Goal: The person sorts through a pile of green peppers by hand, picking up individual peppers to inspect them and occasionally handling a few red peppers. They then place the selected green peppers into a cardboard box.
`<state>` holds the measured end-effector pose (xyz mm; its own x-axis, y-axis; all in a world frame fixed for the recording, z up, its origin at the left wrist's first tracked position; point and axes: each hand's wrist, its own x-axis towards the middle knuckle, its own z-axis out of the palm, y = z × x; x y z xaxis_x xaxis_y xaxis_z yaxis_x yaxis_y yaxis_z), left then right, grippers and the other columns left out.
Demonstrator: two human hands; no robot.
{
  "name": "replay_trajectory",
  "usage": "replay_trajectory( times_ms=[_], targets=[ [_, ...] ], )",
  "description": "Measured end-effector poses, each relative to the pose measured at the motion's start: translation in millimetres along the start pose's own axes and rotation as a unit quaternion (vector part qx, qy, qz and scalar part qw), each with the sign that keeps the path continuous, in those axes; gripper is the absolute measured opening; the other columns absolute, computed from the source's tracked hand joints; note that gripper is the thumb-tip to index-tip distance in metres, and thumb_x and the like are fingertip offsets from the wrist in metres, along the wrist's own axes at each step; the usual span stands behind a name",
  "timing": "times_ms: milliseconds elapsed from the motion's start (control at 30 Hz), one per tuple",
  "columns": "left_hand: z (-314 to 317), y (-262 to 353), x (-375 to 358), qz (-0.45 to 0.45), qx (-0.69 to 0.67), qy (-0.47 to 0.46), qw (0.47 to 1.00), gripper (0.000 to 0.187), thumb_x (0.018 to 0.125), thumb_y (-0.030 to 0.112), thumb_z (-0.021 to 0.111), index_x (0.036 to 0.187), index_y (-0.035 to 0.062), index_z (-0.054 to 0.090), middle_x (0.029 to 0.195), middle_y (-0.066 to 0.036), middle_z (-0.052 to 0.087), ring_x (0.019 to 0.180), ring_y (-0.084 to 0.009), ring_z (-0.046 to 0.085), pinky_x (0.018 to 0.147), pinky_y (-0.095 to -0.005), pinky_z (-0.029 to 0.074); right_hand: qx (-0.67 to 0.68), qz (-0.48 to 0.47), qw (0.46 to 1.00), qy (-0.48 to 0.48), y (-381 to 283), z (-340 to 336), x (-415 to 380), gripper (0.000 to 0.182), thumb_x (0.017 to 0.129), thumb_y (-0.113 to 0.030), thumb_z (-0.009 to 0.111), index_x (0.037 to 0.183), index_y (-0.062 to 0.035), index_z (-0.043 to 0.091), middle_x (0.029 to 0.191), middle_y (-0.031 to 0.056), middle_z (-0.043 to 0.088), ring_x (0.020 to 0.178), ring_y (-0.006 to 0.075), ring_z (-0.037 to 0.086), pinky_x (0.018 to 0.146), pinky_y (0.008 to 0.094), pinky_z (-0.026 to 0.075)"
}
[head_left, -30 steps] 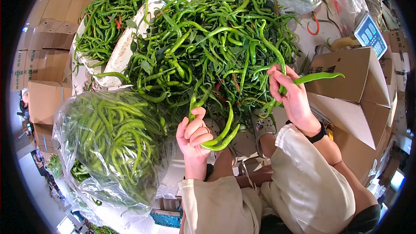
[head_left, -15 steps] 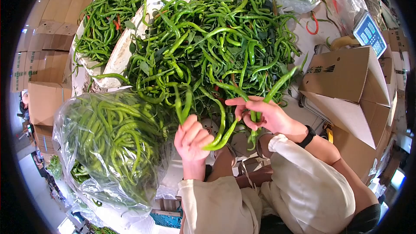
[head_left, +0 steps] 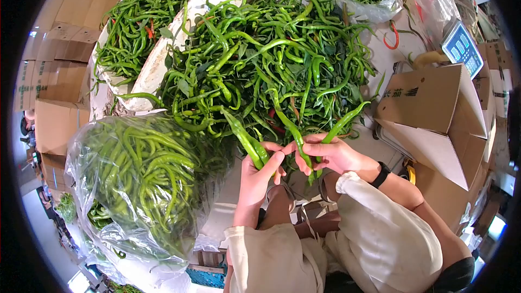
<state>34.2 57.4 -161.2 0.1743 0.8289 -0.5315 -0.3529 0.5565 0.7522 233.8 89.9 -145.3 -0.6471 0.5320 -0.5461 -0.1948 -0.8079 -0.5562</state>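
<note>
Long, glossy green peppers [head_left: 242,137] are pinched between thumb and curled fingers of the left hand [head_left: 256,180], their tips pointed toward 11 o'clock. Other slender, curved green peppers [head_left: 347,121] are gripped in the bent fingers of the right hand [head_left: 335,157], one tip splayed toward 1 o'clock. The fingertips are brought close together; whether they touch cannot be told. At 12 o'clock, the near edge of a broad heap of tangled green peppers [head_left: 260,70] is set just beyond the hands. The heap is bordered at 10 to 11 o'clock by a white, rough-edged slab [head_left: 163,57]. At 9 o'clock, a narrow gap is left before a bulging clear plastic bag [head_left: 116,241] of peppers. Between 1 and 2 o'clock, a strip of pale surface [head_left: 381,64] is bounded by an open brown cardboard box [head_left: 420,100].
</note>
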Motion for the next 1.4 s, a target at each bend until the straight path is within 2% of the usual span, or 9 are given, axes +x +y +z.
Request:
replay_trajectory(
  times_ms=[300, 367, 400, 600, 800, 1067, 1200, 1333, 1400],
  targets=[
    [-18.4, 0.1, -1.5, 0.047, -0.042, 0.121, 0.991, 0.011, 0.091, 0.015, 0.056, 0.089, 0.0045, 0.053, 0.072, -0.003, 0.052, 0.041, -0.0091, 0.041, 0.050, -0.0282, 0.043, -0.412, 0.116, 0.903, -0.022, -59.8, -7.7, 9.5, 0.030, 0.093, -0.030, 0.051, 0.096, -0.0015, 0.061, 0.083, 0.0080, 0.071, 0.066, 0.0101, 0.066, 0.054, 0.0248, 0.049],
    [-14.3, 2.3, -1.1, 0.049, -0.053, 0.131, 0.989, 0.013, 0.090, 0.018, 0.057, 0.088, 0.0061, 0.053, 0.073, -0.002, 0.051, 0.042, -0.0088, 0.040, 0.050, -0.0279, 0.042, -0.610, -0.074, 0.789, 0.005, -99.0, 10.7, 42.8, 0.041, 0.093, -0.041, 0.044, 0.086, -0.0063, 0.065, 0.077, 0.0076, 0.070, 0.068, 0.0145, 0.066, 0.066, 0.0315, 0.052],
    [-12.5, 2.9, -0.7, 0.058, -0.056, 0.133, 0.988, 0.014, 0.090, 0.019, 0.059, 0.088, 0.0060, 0.053, 0.074, -0.002, 0.051, 0.043, -0.0090, 0.041, 0.051, -0.0279, 0.043, -0.471, -0.192, 0.861, -0.003, -116.8, 24.0, 66.6, 0.046, 0.093, -0.046, 0.043, 0.082, -0.0087, 0.067, 0.069, 0.0070, 0.067, 0.067, 0.0197, 0.065, 0.068, 0.0370, 0.051],
    [-14.5, 2.6, -2.3, 0.072, -0.046, 0.122, 0.989, 0.016, 0.091, 0.021, 0.056, 0.087, 0.0059, 0.053, 0.077, -0.003, 0.052, 0.044, -0.0090, 0.041, 0.051, -0.0281, 0.043, -0.246, -0.297, 0.921, 0.061, -178.4, 15.5, 103.9, 0.041, 0.096, -0.041, 0.046, 0.111, -0.0038, 0.056, 0.101, 0.0087, 0.065, 0.098, 0.0175, 0.060, 0.072, 0.0270, 0.045],
    [-2.8, -4.5, 5.0, 0.024, -0.006, 0.053, 0.998, 0.025, 0.094, 0.020, 0.053, 0.106, -0.0019, 0.057, 0.091, -0.012, 0.061, 0.048, -0.0110, 0.051, 0.049, -0.0251, 0.044, -0.129, -0.044, 0.990, -0.020, -48.0, -16.0, 74.5, 0.048, 0.097, -0.044, 0.038, 0.121, -0.0082, 0.059, 0.126, 0.0010, 0.057, 0.124, 0.0149, 0.041, 0.105, 0.0365, 0.027],
    [11.9, -10.1, 12.4, -0.024, 0.017, -0.026, 0.999, 0.023, 0.089, 0.014, 0.062, 0.104, -0.0016, 0.057, 0.082, -0.007, 0.061, 0.048, -0.0088, 0.047, 0.045, -0.0230, 0.039, -0.096, 0.060, 0.994, 0.000, -22.3, 2.0, 54.3, 0.060, 0.096, -0.052, 0.039, 0.130, -0.0024, 0.043, 0.119, 0.0074, 0.054, 0.107, 0.0140, 0.052, 0.086, 0.0278, 0.047],
    [14.8, -12.7, 15.2, -0.003, 0.041, -0.003, 0.999, 0.018, 0.087, 0.010, 0.063, 0.099, -0.0013, 0.057, 0.071, -0.003, 0.058, 0.047, -0.0084, 0.048, 0.043, -0.0226, 0.038, -0.052, -0.083, 0.995, 0.006, 7.6, 3.3, 63.8, 0.049, 0.098, -0.048, 0.038, 0.121, -0.0045, 0.040, 0.103, 0.0081, 0.055, 0.086, 0.0125, 0.057, 0.058, 0.0247, 0.049],
    [9.7, -17.9, 15.6, -0.013, 0.048, 0.001, 0.999, 0.015, 0.087, 0.007, 0.062, 0.098, -0.0014, 0.056, 0.070, -0.004, 0.058, 0.047, -0.0088, 0.048, 0.042, -0.0223, 0.038, -0.054, -0.052, 0.997, 0.003, 5.2, 18.1, 41.1, 0.051, 0.099, -0.047, 0.037, 0.129, -0.0059, 0.032, 0.107, 0.0069, 0.052, 0.079, 0.0109, 0.057, 0.058, 0.0250, 0.050],
    [12.1, -15.7, 11.9, -0.030, 0.034, 0.006, 0.999, 0.015, 0.088, 0.007, 0.061, 0.098, -0.0020, 0.057, 0.073, -0.006, 0.059, 0.047, -0.0090, 0.049, 0.043, -0.0221, 0.037, -0.101, -0.088, 0.991, 0.019, 8.6, 16.7, 37.0, 0.053, 0.099, -0.049, 0.031, 0.131, -0.0063, 0.034, 0.118, 0.0073, 0.047, 0.101, 0.0144, 0.049, 0.083, 0.0311, 0.043]
  ],
)
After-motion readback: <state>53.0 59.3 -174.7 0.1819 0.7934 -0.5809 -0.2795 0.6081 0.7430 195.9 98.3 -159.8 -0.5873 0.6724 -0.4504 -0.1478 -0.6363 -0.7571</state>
